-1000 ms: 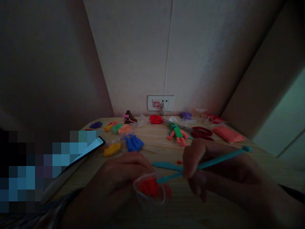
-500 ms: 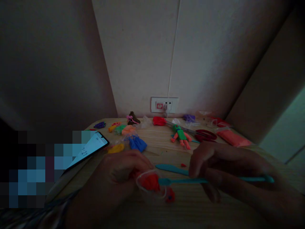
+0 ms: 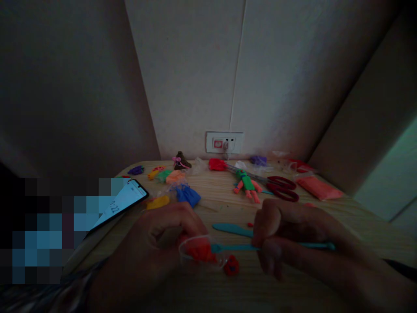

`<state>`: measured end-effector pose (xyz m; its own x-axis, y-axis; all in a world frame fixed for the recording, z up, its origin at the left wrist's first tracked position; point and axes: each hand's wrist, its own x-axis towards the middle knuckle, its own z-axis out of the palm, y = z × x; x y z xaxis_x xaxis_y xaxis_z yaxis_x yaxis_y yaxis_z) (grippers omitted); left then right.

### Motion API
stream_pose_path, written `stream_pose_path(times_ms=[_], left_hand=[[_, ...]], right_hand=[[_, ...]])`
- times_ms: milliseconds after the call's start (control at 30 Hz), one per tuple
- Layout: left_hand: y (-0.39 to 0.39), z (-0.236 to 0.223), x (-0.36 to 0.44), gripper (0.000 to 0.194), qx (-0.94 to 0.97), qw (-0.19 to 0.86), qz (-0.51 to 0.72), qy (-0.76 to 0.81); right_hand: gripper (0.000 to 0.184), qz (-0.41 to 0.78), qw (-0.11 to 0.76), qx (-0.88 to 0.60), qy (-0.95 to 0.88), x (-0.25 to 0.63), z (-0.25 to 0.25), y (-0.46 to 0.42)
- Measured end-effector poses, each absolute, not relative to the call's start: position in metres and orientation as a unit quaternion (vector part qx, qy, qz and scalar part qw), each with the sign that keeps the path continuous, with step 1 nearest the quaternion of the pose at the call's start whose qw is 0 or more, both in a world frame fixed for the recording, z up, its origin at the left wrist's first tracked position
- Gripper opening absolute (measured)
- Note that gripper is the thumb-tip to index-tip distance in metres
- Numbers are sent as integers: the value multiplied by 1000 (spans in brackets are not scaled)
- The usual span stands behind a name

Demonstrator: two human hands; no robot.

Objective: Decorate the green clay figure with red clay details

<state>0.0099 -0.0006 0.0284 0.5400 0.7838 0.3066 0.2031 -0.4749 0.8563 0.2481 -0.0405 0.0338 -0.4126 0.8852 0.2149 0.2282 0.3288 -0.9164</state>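
My right hand (image 3: 276,248) hides the middle of the turquoise stick (image 3: 236,248) and the right end of the turquoise knife (image 3: 231,228), my left hand (image 3: 163,230) covers part of the clear bag (image 3: 220,262) and the yellow lump's (image 3: 158,202) near edge, and coarse blocks mask the phone's (image 3: 128,198) left side.

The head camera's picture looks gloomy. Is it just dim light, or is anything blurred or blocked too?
In the head view, light is dim, with the phone screen glowing brightest; in the head view, the left hand and right hand look shadowed and slightly soft; also in the head view, coarse square blocks hide the lower left.
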Motion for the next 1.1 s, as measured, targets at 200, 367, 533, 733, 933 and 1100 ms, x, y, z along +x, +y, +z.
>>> stream_pose_path(times_ms=[200, 367, 533, 733, 933, 1100], left_hand=[[-1, 31, 11, 19, 775, 405, 351, 336], [-2, 30, 12, 19, 774, 404, 341, 348], [-5, 29, 13, 24, 786, 387, 340, 341], [-6, 31, 12, 17, 791, 332, 371, 355], [-8, 30, 6, 23, 829, 285, 379, 295], [-10, 32, 8, 29, 834, 304, 377, 265]], right_hand=[[33, 427, 370, -377, -735, 244, 35, -41], [38, 441, 369, -384, -722, 242, 35, -41], [40, 403, 405, -387, -724, 250, 39, -41], [20, 242, 364, -431, -789, 257, 46, -35], [29, 53, 281, -350, -892, 250, 26, -40], [41, -62, 310, -287, -904, 249, 27, -43]])
